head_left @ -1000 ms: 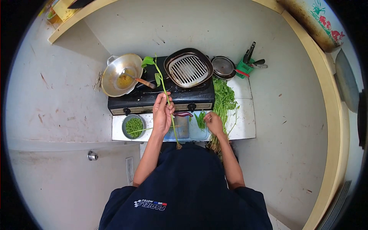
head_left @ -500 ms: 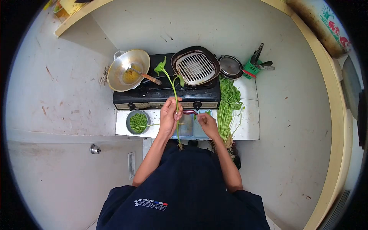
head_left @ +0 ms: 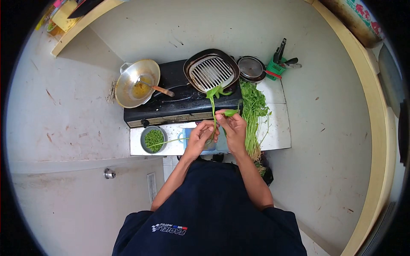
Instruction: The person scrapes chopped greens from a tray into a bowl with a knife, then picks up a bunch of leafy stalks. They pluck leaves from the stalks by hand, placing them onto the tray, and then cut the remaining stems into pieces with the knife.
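A leafy green stalk (head_left: 213, 104) stands upright in front of me, its top leaves over the grill pan's near edge. My left hand (head_left: 202, 138) is closed around its lower stem. Beside it, my right hand (head_left: 232, 133) pinches the same stalk higher up, at a side shoot whose leaf (head_left: 231, 113) sticks out past the fingertips. Beneath both hands lies a blue tray (head_left: 222, 147), mostly covered by them. A bunch of the same kind of greens (head_left: 255, 104), roots toward me, lies right of my right hand.
On the left is a grey bowl (head_left: 143, 143) of small green pieces, a thin stem across it. The black stove (head_left: 171, 113) carries a wok (head_left: 121, 87) with a wooden-handled utensil and a grill pan (head_left: 188, 70). A lidded pan (head_left: 251, 68) and a green utensil basket (head_left: 274, 69) stand behind right.
My right hand has come up from the tray to the stalk. The stalk and my left hand have moved right and nearer me. The dark red curved object is now mostly hidden.
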The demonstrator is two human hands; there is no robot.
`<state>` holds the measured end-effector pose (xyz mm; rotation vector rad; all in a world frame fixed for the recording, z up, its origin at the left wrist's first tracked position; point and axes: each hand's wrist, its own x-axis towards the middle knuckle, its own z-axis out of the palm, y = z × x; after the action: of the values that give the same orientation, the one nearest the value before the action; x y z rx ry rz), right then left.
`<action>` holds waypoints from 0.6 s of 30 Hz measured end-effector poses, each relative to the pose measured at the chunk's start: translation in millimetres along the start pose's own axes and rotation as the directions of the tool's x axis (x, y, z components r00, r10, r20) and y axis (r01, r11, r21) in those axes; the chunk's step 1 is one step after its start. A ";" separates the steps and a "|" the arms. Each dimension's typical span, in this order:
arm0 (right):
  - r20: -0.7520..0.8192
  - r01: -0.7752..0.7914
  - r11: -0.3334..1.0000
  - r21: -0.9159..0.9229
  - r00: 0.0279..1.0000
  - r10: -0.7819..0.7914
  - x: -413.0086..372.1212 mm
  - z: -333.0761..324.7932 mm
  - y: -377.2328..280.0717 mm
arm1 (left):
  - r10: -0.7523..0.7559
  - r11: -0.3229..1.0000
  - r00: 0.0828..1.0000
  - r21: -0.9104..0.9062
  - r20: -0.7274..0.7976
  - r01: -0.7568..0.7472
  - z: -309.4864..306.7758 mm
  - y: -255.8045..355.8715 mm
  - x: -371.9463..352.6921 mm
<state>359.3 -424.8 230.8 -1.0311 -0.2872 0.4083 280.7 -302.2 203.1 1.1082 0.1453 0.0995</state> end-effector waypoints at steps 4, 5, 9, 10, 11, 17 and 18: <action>0.028 0.022 0.998 -0.067 0.999 -0.020 -1.4 -2.5 4.9 | 0.041 0.999 0.997 -0.026 -0.072 -0.043 0.9 -1.7 6.8; 0.038 0.058 0.992 -0.114 0.998 -0.054 -0.7 -3.5 6.5 | 0.047 0.999 0.995 -0.014 -0.086 -0.049 -2.8 -5.8 10.4; 0.049 0.190 0.952 -0.239 0.982 -0.184 3.4 -7.9 11.3 | 0.051 0.997 0.990 -0.051 -0.129 -0.058 2.3 0.0 17.0; 0.060 0.236 0.929 -0.284 0.972 -0.229 4.5 -10.2 14.2 | 0.045 0.993 0.990 -0.100 -0.132 -0.058 5.3 2.0 18.1; 0.073 0.280 0.902 -0.329 0.960 -0.272 4.4 -11.6 16.1 | 0.037 0.987 0.990 -0.148 -0.136 -0.057 8.2 3.7 19.1; 0.078 0.276 0.842 -0.464 0.959 -0.271 -0.3 -23.1 29.9 | -0.035 0.962 0.985 -0.272 -0.166 -0.011 11.0 2.1 24.8; 0.082 0.283 0.831 -0.480 0.957 -0.279 0.4 -24.0 29.4 | -0.051 0.957 0.985 -0.289 -0.165 0.001 10.3 1.2 26.0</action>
<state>364.0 -429.8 193.4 -1.4585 -0.5627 0.0648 308.1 -306.9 207.0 0.8050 0.2898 0.1867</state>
